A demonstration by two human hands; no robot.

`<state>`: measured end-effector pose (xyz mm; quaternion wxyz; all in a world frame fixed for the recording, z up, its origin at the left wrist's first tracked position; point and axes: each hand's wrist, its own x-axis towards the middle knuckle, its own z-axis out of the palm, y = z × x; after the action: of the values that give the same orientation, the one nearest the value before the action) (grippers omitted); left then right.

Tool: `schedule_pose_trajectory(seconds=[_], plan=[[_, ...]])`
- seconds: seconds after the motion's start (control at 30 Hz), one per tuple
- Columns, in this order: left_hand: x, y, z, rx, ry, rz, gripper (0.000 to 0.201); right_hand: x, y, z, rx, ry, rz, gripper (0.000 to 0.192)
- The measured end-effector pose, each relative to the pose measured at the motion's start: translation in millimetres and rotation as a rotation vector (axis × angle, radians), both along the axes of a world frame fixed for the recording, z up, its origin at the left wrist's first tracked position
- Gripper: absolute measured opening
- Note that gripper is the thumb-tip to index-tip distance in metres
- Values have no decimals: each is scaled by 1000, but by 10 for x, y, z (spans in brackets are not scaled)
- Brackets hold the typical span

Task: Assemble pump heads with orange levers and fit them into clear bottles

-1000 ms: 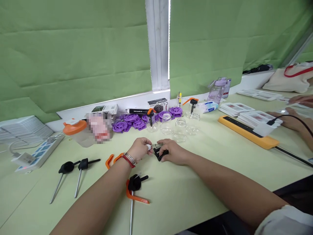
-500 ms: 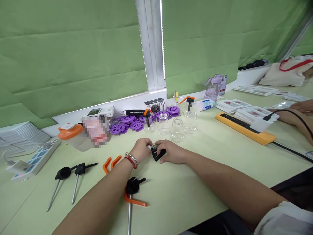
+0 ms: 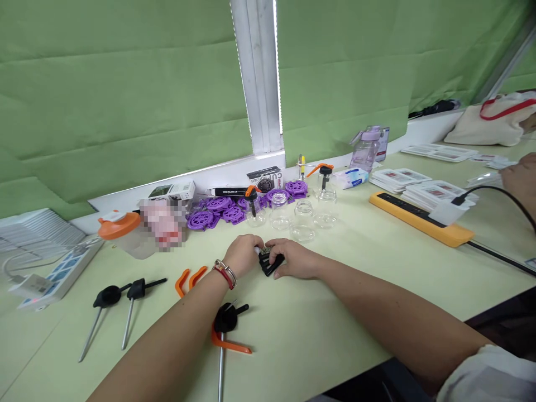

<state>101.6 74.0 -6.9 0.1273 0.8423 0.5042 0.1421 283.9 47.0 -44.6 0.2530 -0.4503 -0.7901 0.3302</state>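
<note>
Head view, left hand: the left hand (image 3: 243, 254) rests on the table (image 3: 335, 312), fingers curled in around the left end of a small black part (image 3: 270, 263); a bracelet sits at the wrist.
Head view, right hand: the right hand (image 3: 295, 259) lies just beside it, fingertips closed down on the right side of the same piece, pinning it to the tabletop.
Grip: both hands are closed lightly on the piece; how much of it each one covers cannot be told.
Where it is: at table centre between the two hands, in front of the glass jars (image 3: 302, 219).
What shows of it: black plastic, with what looks like a short metal spring (image 3: 265, 249) at its top edge.
Handling, by judgement: light and stiff, small enough to slip away; the spring may pop loose, so the plastic body is the safer place to pinch.
Nearby: black pump heads with metal tubes (image 3: 125, 301), orange levers (image 3: 189, 279), purple discs (image 3: 221, 209).
Far right: another person's hand (image 3: 519, 177) near a yellow power strip (image 3: 421, 219).
</note>
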Motion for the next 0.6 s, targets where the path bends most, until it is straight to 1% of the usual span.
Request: schedule_pose_trajectory(seconds=[0.1, 0.2, 0.33, 0.4, 0.5, 0.6], plan=[[-22, 2, 23, -1, -21, 45, 32, 13, 15, -17, -16, 28, 9, 28], [-44, 57, 15, -9, -55, 114, 27, 26, 32, -32, -65, 118, 9, 31], [-64, 227, -60, -20, -118, 226, 22, 37, 44, -20, -164, 287, -31, 33], [-61, 323, -125, -34, -147, 266, 20, 46, 51, -15, -182, 315, -63, 36], [-26, 430, -233, -78, -180, 262, 18, 62, 64, -29, -148, 279, -94, 49], [34, 468, -300, -119, -206, 208, 19, 53, 66, -55, -98, 216, -88, 62]])
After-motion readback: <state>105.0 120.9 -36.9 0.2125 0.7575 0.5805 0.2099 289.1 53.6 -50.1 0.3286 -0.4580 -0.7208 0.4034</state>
